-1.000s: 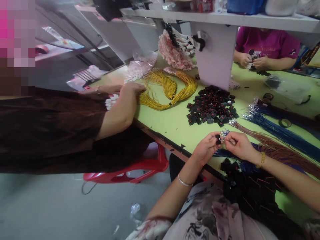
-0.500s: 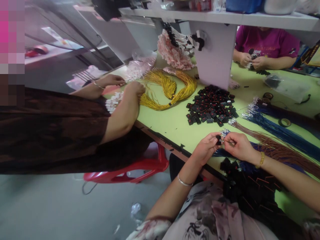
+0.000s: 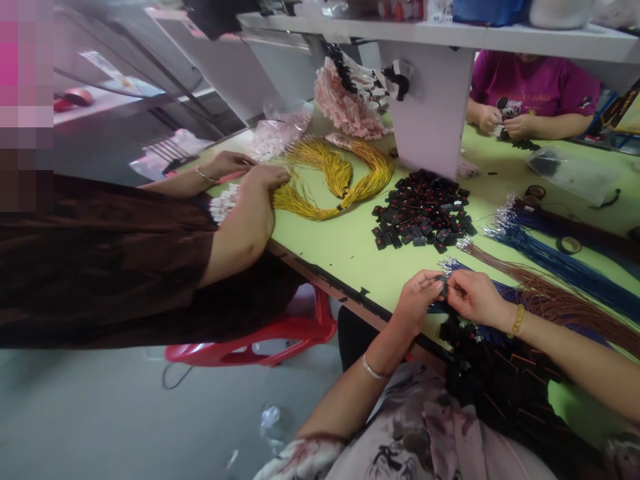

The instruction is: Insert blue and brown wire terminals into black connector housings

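Observation:
My left hand (image 3: 419, 299) pinches a small black connector housing (image 3: 441, 287) between thumb and fingertips, close above the table's front edge. My right hand (image 3: 475, 297) is closed right beside it, fingertips meeting the housing. A thin wire showed in those fingers a moment ago; they now mostly hide it. Just behind my hands lie the metal-tipped ends of blue wires (image 3: 450, 265). A heap of black connector housings (image 3: 425, 207) is spread farther back on the table. Brown wires (image 3: 520, 273) run off to the right, and black pieces with orange-brown wires (image 3: 505, 380) are gathered by my lap.
At left, a co-worker's arms (image 3: 245, 220) reach over white parts near a yellow wire bundle (image 3: 350, 193). Another person (image 3: 535, 93) works across the table. A shelf (image 3: 440, 37) overhangs the back. Tape rolls (image 3: 569, 245) and dark blue wires (image 3: 565, 267) lie right; a red stool (image 3: 260, 340) stands below.
My left hand has tilted and shifted slightly right and down with the housing. My right fingertips have come closer against it. The co-worker's hands at left have moved a little.

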`<state>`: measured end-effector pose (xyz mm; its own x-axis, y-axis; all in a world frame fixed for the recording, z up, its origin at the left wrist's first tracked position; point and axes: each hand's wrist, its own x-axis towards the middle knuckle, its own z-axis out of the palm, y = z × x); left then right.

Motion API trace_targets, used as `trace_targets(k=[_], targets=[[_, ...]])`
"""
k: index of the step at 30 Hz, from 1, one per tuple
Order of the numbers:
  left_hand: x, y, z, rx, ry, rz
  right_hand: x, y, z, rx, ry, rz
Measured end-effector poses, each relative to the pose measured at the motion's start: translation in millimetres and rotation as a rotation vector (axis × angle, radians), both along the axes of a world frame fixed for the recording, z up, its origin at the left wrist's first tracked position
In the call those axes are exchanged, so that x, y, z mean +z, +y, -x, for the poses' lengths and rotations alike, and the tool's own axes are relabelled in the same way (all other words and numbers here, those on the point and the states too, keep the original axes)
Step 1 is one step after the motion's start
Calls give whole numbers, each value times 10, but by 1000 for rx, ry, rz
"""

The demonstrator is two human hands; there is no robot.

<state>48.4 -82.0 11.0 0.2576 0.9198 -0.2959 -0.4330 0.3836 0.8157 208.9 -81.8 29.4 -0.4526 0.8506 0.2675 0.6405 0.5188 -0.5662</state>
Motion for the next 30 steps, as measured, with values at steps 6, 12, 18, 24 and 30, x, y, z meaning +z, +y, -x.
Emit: trace_targets(k=[6,12,18,24,30], targets=[[-46,25,35,-65,47,7,126,180,-224,-76,23,136],[-47,54,15,-100,44,20,16,417,-507,-276,-392,255],[-43,56,-22,-116,30,22,-25,349,-505,-256,-495,149],[-63,45,-43,-94,-8,28,37,358,-488,-243,-467,113],[-64,38,-116,-76,-142,46,90,341,-304,-160,94,297]])
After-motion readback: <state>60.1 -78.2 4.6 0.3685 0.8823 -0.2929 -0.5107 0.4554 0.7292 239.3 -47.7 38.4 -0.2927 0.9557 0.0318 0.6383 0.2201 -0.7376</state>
